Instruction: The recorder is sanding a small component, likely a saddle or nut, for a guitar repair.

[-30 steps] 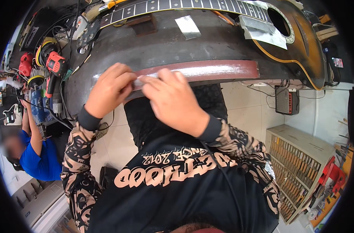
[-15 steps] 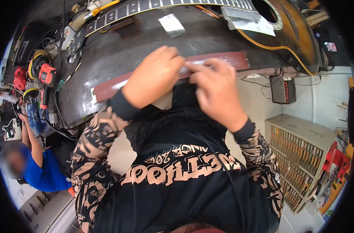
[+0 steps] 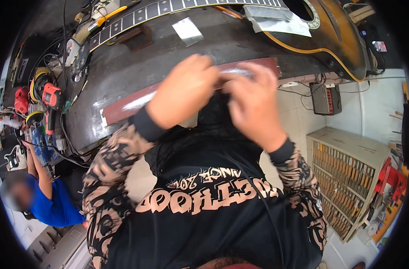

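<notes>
A long, narrow reddish-brown strip point(image 3: 132, 103) with a glossy sheen lies along the near edge of the dark workbench. My left hand point(image 3: 183, 95) is over its middle, fingers curled inward and partly hidden by the back of the hand. Close on its right, my right hand point(image 3: 254, 101) has thumb and fingers bent together in a pinch. The fingertips of both hands nearly meet above the strip. Whatever they hold is too small and blurred to name. Farther back on the bench lies a pale rectangular sheet point(image 3: 187, 31) with a toothed edge.
A sunburst guitar point(image 3: 334, 45) lies across the far bench, its fretted neck reaching left; a whitish sheet point(image 3: 280, 22) rests on it. Red power tools point(image 3: 51, 96) and cables crowd the left. A person in blue point(image 3: 56, 204) is at lower left. A tool rack point(image 3: 343, 175) stands right.
The bench and its things have shifted slightly left in the picture. Both hands stay close together over the strip, fingers curled, with only a small shift in position.
</notes>
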